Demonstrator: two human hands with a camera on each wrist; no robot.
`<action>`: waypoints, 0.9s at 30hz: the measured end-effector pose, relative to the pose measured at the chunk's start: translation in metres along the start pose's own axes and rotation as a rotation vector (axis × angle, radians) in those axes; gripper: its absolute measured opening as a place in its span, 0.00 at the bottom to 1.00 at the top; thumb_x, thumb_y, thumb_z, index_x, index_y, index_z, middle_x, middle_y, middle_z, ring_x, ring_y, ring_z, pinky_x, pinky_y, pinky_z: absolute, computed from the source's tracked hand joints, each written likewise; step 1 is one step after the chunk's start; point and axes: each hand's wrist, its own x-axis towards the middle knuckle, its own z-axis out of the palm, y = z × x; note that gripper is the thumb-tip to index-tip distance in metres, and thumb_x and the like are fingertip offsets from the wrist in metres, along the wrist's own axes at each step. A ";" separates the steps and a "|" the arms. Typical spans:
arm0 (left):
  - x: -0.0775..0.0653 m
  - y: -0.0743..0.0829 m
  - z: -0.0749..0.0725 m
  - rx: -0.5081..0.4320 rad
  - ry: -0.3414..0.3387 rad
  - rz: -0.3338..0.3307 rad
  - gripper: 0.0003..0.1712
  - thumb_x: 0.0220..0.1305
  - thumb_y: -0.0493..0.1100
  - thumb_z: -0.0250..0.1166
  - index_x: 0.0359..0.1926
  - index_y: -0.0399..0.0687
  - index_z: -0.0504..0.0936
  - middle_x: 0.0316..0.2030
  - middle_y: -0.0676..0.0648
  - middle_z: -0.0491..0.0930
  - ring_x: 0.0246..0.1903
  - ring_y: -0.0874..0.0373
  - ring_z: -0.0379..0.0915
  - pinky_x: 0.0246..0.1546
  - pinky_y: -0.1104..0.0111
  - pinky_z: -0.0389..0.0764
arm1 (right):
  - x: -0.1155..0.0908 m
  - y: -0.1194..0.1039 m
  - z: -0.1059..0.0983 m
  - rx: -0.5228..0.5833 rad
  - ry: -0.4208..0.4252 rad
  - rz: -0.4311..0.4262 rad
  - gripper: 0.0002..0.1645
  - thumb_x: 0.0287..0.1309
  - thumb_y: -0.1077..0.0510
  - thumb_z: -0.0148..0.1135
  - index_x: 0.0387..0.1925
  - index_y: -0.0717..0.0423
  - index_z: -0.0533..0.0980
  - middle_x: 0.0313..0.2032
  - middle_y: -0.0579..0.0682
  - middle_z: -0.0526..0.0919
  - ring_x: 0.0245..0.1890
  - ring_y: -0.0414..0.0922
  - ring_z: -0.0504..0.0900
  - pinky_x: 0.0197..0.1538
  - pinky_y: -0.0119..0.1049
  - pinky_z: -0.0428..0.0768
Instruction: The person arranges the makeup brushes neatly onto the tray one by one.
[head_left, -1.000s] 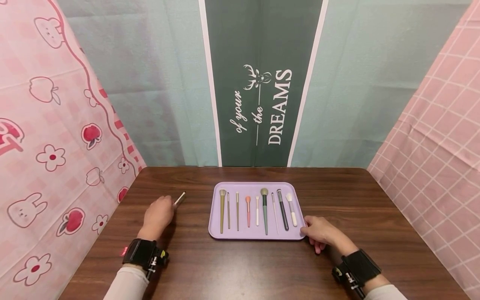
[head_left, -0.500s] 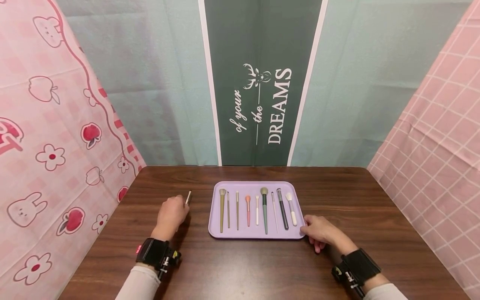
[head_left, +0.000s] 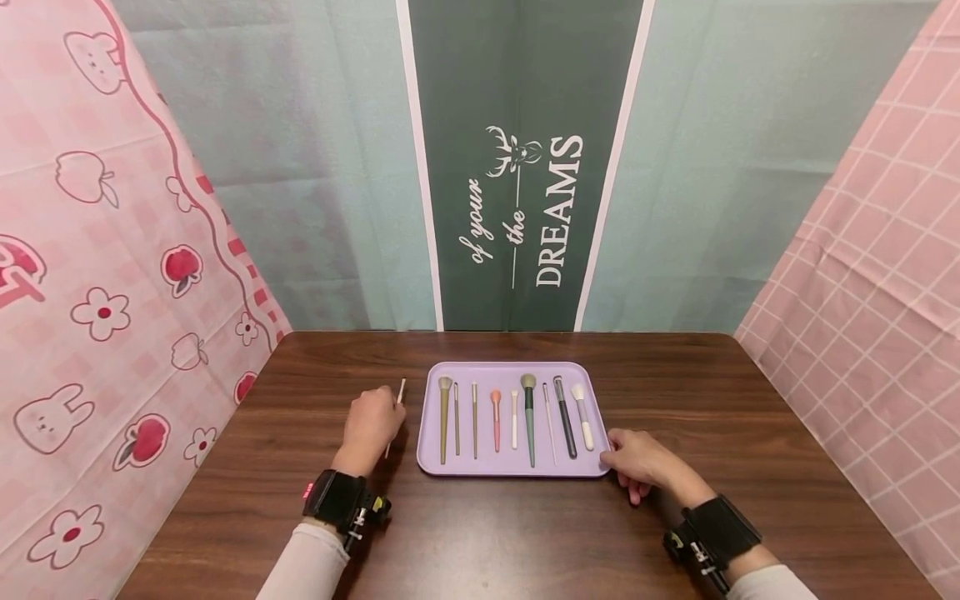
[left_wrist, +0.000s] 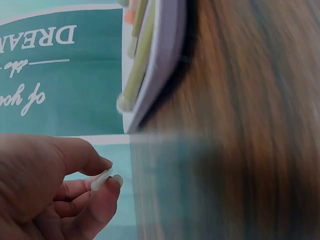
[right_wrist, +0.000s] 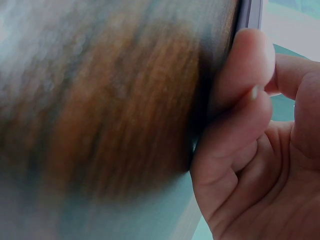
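Observation:
My left hand (head_left: 371, 427) pinches a slim makeup brush (head_left: 402, 390) with a pale tip, just left of the tray. In the left wrist view, thumb and fingertips meet on the pale end of that brush (left_wrist: 101, 180); much of its handle is hidden. The lilac tray (head_left: 427, 446) carries a row of several makeup brushes, lying side by side with bristles toward the back. At its front right corner, my right hand (head_left: 637, 460) grips the edge, thumb on the rim. The right wrist view shows curled fingers (right_wrist: 240, 117) against the tray's side (right_wrist: 255, 15).
The dark wooden table (head_left: 480, 533) bears everything. A green and teal cloth (head_left: 337, 167) hangs behind its back edge. Pink patterned cloth (head_left: 135, 333) lines the left side and pink checked cloth (head_left: 885, 292) the right.
My left hand has moved right, toward the tray, carrying the brush, which has turned more upright in the head view. The right hand and the tray have stayed in place.

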 end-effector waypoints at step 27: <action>0.009 0.040 0.024 -0.040 -0.099 -0.096 0.10 0.63 0.39 0.66 0.27 0.36 0.83 0.21 0.45 0.76 0.20 0.52 0.71 0.20 0.63 0.71 | 0.001 0.001 0.000 -0.003 -0.004 0.000 0.06 0.55 0.61 0.57 0.27 0.55 0.68 0.15 0.54 0.77 0.07 0.42 0.77 0.12 0.34 0.73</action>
